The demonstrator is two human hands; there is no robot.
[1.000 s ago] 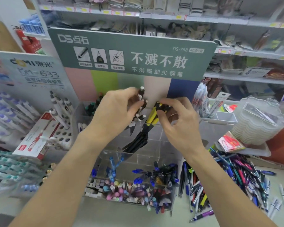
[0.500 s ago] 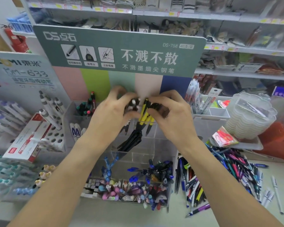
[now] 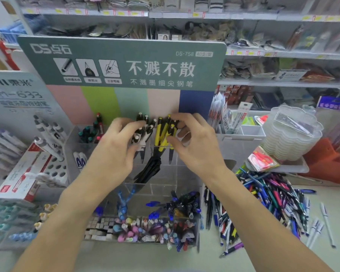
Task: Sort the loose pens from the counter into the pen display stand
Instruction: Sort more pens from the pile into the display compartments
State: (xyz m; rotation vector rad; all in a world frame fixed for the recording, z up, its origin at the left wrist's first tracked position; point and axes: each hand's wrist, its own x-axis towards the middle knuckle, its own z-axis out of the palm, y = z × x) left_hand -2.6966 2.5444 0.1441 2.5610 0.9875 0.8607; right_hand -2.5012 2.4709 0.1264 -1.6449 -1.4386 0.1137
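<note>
The step looks like settling pens upright in the clear stand's (image 3: 188,173) top row. The left hand (image 3: 114,150) curls its fingers around black-and-white pens (image 3: 143,132); the right hand (image 3: 194,142) pinches yellow pens (image 3: 162,134). Next, probably another grab from the loose pile (image 3: 267,201) on the counter.

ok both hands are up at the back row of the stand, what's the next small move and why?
Probably let the yellow-and-black pens drop into the back compartment of the stand. The right hand pinches them with tips already below the rim, while the left hand holds the black-and-white pens aside. The loose pile waits.
</note>
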